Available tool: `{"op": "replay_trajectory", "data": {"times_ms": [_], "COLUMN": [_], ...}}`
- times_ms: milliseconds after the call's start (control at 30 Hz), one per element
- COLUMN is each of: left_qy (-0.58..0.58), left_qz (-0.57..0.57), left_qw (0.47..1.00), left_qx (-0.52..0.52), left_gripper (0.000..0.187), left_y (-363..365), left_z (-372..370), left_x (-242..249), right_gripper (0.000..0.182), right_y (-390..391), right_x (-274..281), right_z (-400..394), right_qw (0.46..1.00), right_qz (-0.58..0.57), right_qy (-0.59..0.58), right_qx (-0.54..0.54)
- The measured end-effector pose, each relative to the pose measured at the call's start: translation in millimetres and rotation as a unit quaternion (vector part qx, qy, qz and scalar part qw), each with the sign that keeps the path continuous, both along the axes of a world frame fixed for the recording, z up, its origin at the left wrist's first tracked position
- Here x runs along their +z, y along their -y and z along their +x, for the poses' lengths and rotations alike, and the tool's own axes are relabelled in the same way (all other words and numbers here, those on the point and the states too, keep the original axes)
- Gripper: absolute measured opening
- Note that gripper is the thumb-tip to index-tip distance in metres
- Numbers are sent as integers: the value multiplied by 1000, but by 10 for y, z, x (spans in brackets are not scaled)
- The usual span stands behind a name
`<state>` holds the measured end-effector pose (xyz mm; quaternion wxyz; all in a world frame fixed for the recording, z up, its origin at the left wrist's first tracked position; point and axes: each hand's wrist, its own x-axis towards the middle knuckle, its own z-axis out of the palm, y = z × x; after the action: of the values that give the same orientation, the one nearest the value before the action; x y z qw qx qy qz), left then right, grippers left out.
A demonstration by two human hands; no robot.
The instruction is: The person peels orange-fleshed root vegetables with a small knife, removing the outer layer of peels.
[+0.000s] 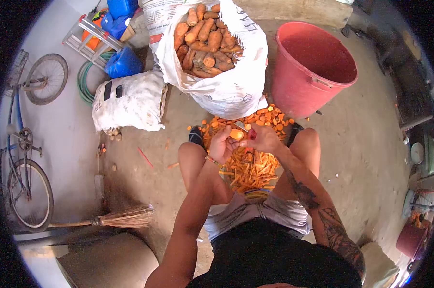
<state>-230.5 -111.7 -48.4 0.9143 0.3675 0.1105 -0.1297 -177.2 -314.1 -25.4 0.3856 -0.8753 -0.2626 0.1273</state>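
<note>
My left hand (222, 144) is closed around a carrot (236, 134) whose cut orange end faces up. Close beside it, my right hand (265, 139) grips a knife (241, 126); its short blade lies by the carrot, and a bit of red shows at the fingers. Below both hands, between my legs, spreads a heap of cut carrot strips (251, 172). Round carrot slices (268, 116) lie on the floor just beyond the hands. A large white sack (221, 96) full of whole unpeeled carrots (207, 41) stands open in front of me.
A big red bucket (293, 81) stands right of the sack. To the left are a stuffed white sack (128, 103), a blue jug (123, 62), a ladder (93, 38) and a bicycle (27, 144) along the wall. A straw broom (125, 217) lies at the lower left.
</note>
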Motion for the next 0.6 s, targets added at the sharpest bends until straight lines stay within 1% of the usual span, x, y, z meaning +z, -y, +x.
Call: {"op": "replay_trajectory", "data": {"times_ms": [100,200,300,333,433,500,533,600], "left_qy": [-6,-21,-32,-34,-20,-27,-31,-52], "left_qz": [-42,-62,-80,-86,-1,58,89,143], "left_qw": [999,998,996,996,1000,998,995,988], "left_qx": [-13,-14,5,15,18,21,22,-3], "left_gripper": [32,30,29,29,28,29,30,31], "left_y": [32,21,34,45,71,76,65,33], "left_z": [34,25,24,24,-2,-24,-33,-25], "left_x": [-143,-194,-212,-194,-7,-49,-62,0], "right_gripper": [70,66,61,59,53,49,46,47], "right_y": [-57,-106,-139,-146,-202,-200,-196,-104], "right_x": [-47,-94,-206,-226,-173,-86,-86,-65], "right_z": [-15,-54,-60,-73,-116,-133,-109,41], "right_qw": [999,997,990,991,994,995,997,996], "right_qz": [13,32,-41,-27,18,47,36,57], "right_qy": [50,64,136,130,105,74,51,-47], "right_qx": [-15,-24,13,-4,-39,-48,-44,-46]}}
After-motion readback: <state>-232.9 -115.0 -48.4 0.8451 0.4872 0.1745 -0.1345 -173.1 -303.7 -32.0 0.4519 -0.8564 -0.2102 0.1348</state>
